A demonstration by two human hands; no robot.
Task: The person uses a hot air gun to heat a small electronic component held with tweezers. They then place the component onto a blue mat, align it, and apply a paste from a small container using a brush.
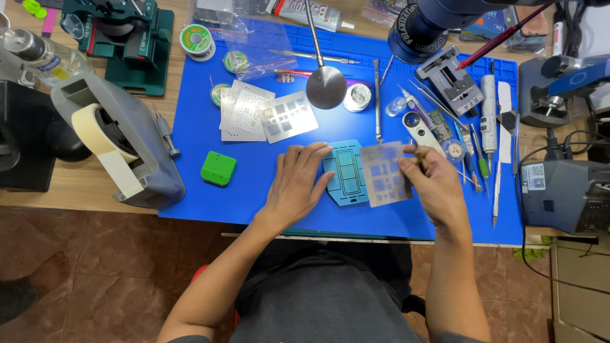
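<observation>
At nine o'clock on the wooden counter (57, 194) stands a grey tape dispenser (127, 152) with a roll of cream masking tape (101, 143). Above it, toward eleven o'clock, sits a dark green clamp fixture (130, 41). A blue work mat (210, 133) covers the middle of the counter; on it, just left of centre, lies a small green square block (218, 168), and at about eleven o'clock from the centre lie several thin metal stencils (260, 114) fanned over one another.

The left hand (295, 184) lies flat and open, palm down on the mat, its fingertips touching the left edge of a light blue holder plate (346, 174) that rests at the centre. The right hand (432, 184) pinches a square metal stencil sheet (384, 173) at its right edge between thumb and fingers, holding it tilted over the right part of the holder plate; whether sheet and plate touch cannot be told.

At twelve o'clock a round metal disc on a stalk (326, 87) hangs over the mat, with a black microscope lens (416, 32) to its right. At two o'clock lie tweezers and slim tools (438, 101) beside a white pen-shaped driver (488, 105). At three o'clock stands a grey station box (565, 194).
</observation>
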